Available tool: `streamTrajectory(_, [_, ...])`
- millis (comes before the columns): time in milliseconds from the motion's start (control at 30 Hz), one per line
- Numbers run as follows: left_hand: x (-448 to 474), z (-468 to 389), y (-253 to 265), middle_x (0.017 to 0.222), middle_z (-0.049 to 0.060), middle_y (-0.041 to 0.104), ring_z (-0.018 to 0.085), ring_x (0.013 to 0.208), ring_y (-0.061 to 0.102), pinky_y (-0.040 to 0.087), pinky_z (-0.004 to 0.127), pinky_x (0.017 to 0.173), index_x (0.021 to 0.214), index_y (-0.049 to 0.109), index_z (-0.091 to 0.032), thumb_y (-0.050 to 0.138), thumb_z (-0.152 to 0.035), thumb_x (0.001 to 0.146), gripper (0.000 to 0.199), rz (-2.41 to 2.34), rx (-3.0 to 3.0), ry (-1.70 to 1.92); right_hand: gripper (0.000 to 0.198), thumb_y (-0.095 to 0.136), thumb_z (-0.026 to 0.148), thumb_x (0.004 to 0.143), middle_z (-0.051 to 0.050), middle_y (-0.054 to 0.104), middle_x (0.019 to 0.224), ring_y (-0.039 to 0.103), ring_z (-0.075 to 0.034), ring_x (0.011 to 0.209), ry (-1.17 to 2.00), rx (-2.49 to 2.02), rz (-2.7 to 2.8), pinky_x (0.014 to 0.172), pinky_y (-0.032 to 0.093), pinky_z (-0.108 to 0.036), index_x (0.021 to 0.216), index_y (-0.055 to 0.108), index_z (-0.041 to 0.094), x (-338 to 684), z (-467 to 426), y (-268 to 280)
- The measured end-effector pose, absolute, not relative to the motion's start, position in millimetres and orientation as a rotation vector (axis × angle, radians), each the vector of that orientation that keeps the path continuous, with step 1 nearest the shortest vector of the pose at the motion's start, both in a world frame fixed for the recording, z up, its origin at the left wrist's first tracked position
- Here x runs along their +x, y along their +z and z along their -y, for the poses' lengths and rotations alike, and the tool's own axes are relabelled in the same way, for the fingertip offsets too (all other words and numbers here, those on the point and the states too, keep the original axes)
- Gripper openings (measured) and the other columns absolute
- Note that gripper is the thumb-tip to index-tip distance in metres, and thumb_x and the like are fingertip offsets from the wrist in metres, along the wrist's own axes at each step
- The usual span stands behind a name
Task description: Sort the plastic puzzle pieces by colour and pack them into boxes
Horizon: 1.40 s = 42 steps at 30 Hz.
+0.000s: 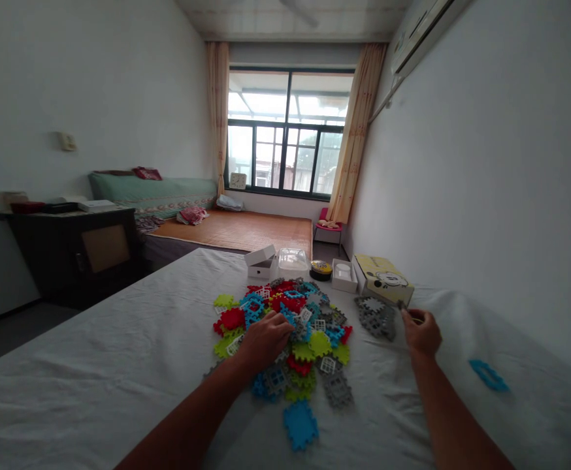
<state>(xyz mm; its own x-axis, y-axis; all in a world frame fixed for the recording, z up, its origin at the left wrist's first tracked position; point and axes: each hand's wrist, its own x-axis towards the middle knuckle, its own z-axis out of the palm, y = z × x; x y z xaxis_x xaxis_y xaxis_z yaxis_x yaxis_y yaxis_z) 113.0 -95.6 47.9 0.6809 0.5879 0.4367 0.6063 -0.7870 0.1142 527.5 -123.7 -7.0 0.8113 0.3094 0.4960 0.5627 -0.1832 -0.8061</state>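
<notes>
A heap of interlocking plastic building tiles in red, blue, lime green and grey lies on the white sheet, with small white window-like pieces among them. My left hand rests on the heap with its fingers curled down beside a blue tile; what its fingertips touch is hidden. Off to the right, my right hand is closed in a pinch, and a small dark grey piece shows at the fingertips. Just left of that hand, several grey tiles lie together, apart from the heap.
Behind the heap stand an open white box, a clear plastic container, a round black-and-yellow tin, a small white box and a yellow carton. Single blue tiles lie in front and far right.
</notes>
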Motion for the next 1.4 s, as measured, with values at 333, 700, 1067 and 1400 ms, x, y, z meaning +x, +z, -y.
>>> streamTrajectory(333, [111,94,49,0.098,0.002,0.063,0.019,0.1,0.053,0.045,0.028,0.083,0.1,0.065,-0.027,0.049,-0.027,0.091,0.018,1.141,-2.817,-0.729,0.047,0.042,0.06,0.078,-0.011,0.068,0.078,0.058,-0.023,0.066,-0.254,-1.942,0.829,0.062,0.039,-0.032,0.079,0.063,0.018,515,123,-10])
streamTrajectory(700, [117,88,45,0.101,0.004,0.064,0.023,0.102,0.053,0.043,0.036,0.086,0.099,0.067,-0.028,0.059,-0.026,0.085,0.017,1.119,-2.75,-0.62,0.036,0.039,0.047,0.088,-0.005,0.063,0.081,0.057,-0.015,0.064,-0.244,-1.594,1.439,0.064,0.042,-0.028,0.082,0.059,0.019,401,112,22])
streamTrajectory(1067, [112,83,59,0.095,0.002,0.069,0.018,0.094,0.06,0.046,0.029,0.087,0.093,0.072,-0.022,0.055,-0.027,0.085,0.019,1.219,-2.92,-1.523,0.035,0.053,0.04,0.086,-0.004,0.069,0.102,0.062,-0.015,0.074,0.431,-1.264,1.654,0.064,0.049,-0.026,0.116,0.058,0.024,318,129,43])
streamTrajectory(1400, [109,84,51,0.095,0.004,0.069,0.02,0.094,0.06,0.042,0.032,0.091,0.09,0.072,-0.023,0.053,-0.034,0.087,0.022,1.302,-2.92,-1.197,0.039,0.056,0.054,0.077,-0.006,0.069,0.078,0.062,-0.018,0.065,0.555,-1.302,1.377,0.055,0.048,-0.027,0.089,0.062,0.018,355,112,31])
